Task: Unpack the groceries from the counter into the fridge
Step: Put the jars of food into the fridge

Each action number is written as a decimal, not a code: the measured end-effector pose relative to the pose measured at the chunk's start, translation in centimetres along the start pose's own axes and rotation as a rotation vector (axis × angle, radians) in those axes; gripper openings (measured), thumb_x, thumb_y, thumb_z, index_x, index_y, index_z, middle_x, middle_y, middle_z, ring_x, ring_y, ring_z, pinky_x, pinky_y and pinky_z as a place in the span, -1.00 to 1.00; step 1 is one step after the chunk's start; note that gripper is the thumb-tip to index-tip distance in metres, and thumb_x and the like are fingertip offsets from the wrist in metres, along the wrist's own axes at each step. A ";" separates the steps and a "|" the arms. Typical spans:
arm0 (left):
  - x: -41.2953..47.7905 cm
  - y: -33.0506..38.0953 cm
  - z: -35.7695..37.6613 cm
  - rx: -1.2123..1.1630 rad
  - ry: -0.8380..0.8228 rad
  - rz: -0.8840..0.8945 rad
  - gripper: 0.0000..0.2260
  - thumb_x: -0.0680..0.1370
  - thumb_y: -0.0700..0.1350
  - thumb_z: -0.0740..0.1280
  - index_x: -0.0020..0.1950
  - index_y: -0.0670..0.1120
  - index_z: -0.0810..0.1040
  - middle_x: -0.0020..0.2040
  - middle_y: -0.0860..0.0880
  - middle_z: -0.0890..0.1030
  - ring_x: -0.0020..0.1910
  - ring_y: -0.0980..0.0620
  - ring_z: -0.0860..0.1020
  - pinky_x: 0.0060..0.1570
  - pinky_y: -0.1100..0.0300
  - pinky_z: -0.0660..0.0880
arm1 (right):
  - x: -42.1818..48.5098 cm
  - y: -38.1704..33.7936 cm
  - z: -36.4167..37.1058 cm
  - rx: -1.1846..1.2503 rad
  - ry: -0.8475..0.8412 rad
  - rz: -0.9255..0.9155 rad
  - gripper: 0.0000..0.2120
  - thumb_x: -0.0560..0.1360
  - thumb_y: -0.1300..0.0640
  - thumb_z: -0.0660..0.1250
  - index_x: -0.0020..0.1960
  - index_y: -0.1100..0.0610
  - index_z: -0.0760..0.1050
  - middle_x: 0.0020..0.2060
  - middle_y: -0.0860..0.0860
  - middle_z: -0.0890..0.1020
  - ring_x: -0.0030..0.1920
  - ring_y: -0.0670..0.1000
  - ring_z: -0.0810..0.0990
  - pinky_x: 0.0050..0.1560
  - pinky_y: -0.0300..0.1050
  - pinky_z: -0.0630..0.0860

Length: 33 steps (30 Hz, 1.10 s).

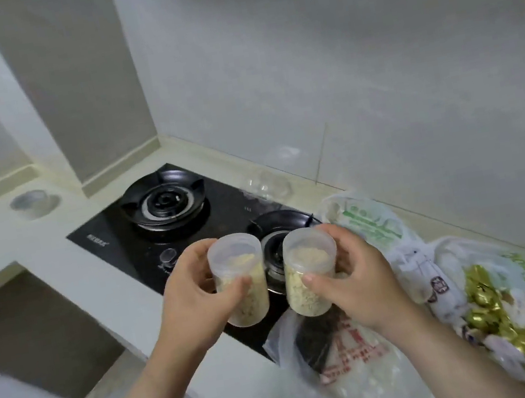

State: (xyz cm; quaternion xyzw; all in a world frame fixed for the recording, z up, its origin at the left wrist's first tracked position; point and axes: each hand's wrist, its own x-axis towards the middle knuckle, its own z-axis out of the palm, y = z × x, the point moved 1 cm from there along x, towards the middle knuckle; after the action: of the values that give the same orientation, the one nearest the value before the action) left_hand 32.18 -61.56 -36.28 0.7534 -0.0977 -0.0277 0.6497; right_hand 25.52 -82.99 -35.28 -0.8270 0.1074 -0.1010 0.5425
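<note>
- Now my left hand (198, 300) curls round the left jar (238, 272), thumb across its front; my right hand (354, 280) grips the right jar (310, 267) likewise.
- Both jars hang side by side above the hob (121, 233), near the grocery bags (373, 225).
- I judge them light, stiff, smooth plastic, part-filled with pale crumbs: a mid-wall grip suits best.

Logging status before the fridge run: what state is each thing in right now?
Left jar: partly filled with pale crumbs, gripped by left hand, off the counter.
Right jar: partly filled, gripped by right hand, off the counter.
Stove burners: no flame visible.
Red-printed bag: slumped on the counter, dark item inside.
Gold-wrapped sweets: on the counter among bags, not yet unpacked.
</note>
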 end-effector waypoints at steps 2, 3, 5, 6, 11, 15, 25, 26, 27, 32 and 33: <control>-1.2 0.9 -4.5 0.006 0.093 0.017 -0.55 0.25 -0.05 0.48 0.12 0.08 0.55 -0.01 0.10 0.68 -0.06 0.12 0.65 -0.08 0.15 0.57 | 0.4 -3.0 3.3 0.038 -0.048 -0.065 -0.32 0.20 -0.07 0.52 0.30 -0.10 0.47 0.21 -0.12 0.59 0.16 -0.16 0.60 0.19 -0.07 0.57; -2.0 1.3 -6.9 0.005 0.144 0.021 -0.54 0.23 -0.02 0.49 0.12 0.09 0.56 -0.01 0.10 0.68 -0.06 0.12 0.65 -0.10 0.18 0.56 | 0.4 -4.6 5.1 0.069 -0.077 -0.091 -0.29 0.19 -0.07 0.53 0.33 -0.08 0.46 0.22 -0.08 0.58 0.17 -0.14 0.60 0.19 -0.05 0.57; -3.9 2.1 -11.7 0.013 0.255 0.020 -0.54 0.20 0.06 0.48 0.09 0.14 0.56 -0.02 0.14 0.68 -0.07 0.15 0.65 -0.15 0.25 0.54 | 0.0 -7.7 8.8 0.123 -0.142 -0.126 -0.25 0.21 0.02 0.56 0.37 -0.06 0.41 0.19 -0.10 0.60 0.15 -0.11 0.63 0.15 -0.06 0.59; -5.0 2.3 -14.2 0.019 0.310 0.018 -0.56 0.20 0.05 0.48 0.07 0.17 0.56 -0.03 0.18 0.68 -0.07 0.17 0.65 -0.18 0.28 0.54 | -0.3 -9.3 10.5 0.146 -0.177 -0.148 -0.24 0.24 0.09 0.57 0.38 -0.07 0.37 0.16 -0.10 0.62 0.13 -0.09 0.64 0.11 -0.10 0.59; -12.7 3.4 -25.6 0.056 0.551 0.001 -0.40 0.14 0.11 0.47 0.17 0.07 0.58 -0.03 0.10 0.70 -0.05 0.15 0.66 -0.15 0.28 0.58 | -3.5 -16.9 19.4 0.226 -0.406 -0.247 -0.27 0.29 0.27 0.60 0.32 -0.07 0.35 0.13 -0.03 0.65 0.12 -0.08 0.65 0.16 -0.05 0.58; -20.3 4.1 -33.0 0.107 0.772 -0.002 -0.34 0.12 0.14 0.48 0.22 0.04 0.58 0.03 0.06 0.69 0.01 0.07 0.66 -0.07 0.18 0.60 | -7.4 -21.8 26.7 0.270 -0.603 -0.316 -0.37 0.17 0.07 0.58 0.20 -0.09 0.47 0.12 -0.08 0.66 0.15 -0.09 0.63 0.19 0.05 0.58; -39.1 5.6 -41.4 0.205 1.339 -0.030 -0.52 0.17 0.04 0.51 0.08 0.11 0.60 -0.03 0.04 0.71 -0.04 0.09 0.67 -0.20 0.28 0.56 | -19.4 -29.4 42.7 0.249 -1.116 -0.547 -0.46 0.31 0.14 0.59 0.14 -0.24 0.45 0.10 -0.20 0.61 0.12 -0.16 0.61 0.12 -0.15 0.59; -40.5 5.8 -41.7 0.213 1.392 -0.036 -0.53 0.19 -0.01 0.54 0.10 0.08 0.61 -0.06 0.04 0.71 -0.07 0.11 0.67 -0.26 0.31 0.54 | -20.6 -30.0 44.0 0.253 -1.163 -0.562 -0.46 0.31 0.12 0.59 0.14 -0.25 0.45 0.09 -0.22 0.61 0.11 -0.17 0.61 0.12 -0.14 0.59; -41.8 6.0 -41.9 0.224 1.438 -0.042 -0.53 0.21 -0.05 0.55 0.10 0.06 0.61 -0.07 0.04 0.71 -0.10 0.12 0.67 -0.30 0.33 0.54 | -21.8 -30.6 45.3 0.262 -1.207 -0.576 -0.47 0.30 0.12 0.59 0.13 -0.25 0.45 0.07 -0.24 0.62 0.09 -0.19 0.61 0.12 -0.13 0.60; -46.8 6.7 -42.9 0.281 1.648 -0.062 -0.47 0.13 0.08 0.49 0.10 0.06 0.61 -0.04 0.06 0.71 -0.06 0.07 0.67 -0.17 0.24 0.59 | -26.7 -33.4 50.8 0.309 -1.439 -0.631 -0.49 0.33 0.20 0.57 0.14 -0.17 0.49 0.04 -0.18 0.65 0.06 -0.19 0.63 0.14 -0.05 0.61; -47.5 7.0 -43.1 0.288 1.686 -0.061 -0.46 0.14 0.08 0.49 0.11 0.05 0.61 -0.03 0.05 0.71 -0.04 0.06 0.67 -0.16 0.24 0.59 | -27.3 -34.1 51.8 0.317 -1.483 -0.641 -0.49 0.34 0.21 0.57 0.16 -0.16 0.49 0.05 -0.17 0.66 0.07 -0.18 0.63 0.15 -0.03 0.61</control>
State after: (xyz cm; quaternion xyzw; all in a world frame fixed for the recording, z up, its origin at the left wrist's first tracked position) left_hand -7.89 -11.82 -26.82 0.5999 0.4360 0.5371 0.4020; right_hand 16.37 -16.57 -25.59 -0.5831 -0.5356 0.3077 0.5276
